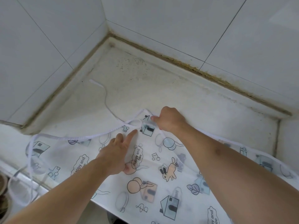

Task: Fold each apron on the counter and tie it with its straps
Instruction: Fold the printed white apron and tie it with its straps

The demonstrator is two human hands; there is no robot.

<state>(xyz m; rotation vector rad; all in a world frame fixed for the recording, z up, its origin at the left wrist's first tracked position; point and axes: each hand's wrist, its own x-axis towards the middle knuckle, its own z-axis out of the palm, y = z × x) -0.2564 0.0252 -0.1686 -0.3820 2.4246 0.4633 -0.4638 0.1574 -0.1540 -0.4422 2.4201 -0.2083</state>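
A thin white apron [161, 180] printed with houses, rabbits and leaves lies spread flat over the pale counter [161, 81], hanging over its front edge. White trim edges it. A white strap [103, 91] trails from its top toward the back left corner. My left hand [116, 152] rests on the cloth with the index finger stretched out, touching a loop of strap near the top. My right hand [168, 120] pinches the apron's top corner, fingers curled round the trim.
White tiled walls [178, 21] meet in a corner behind the counter, with a stained grout line along the joint. A second strap loop [30, 160] hangs over the front left edge. A dark round object [3, 191] sits at the lower left.
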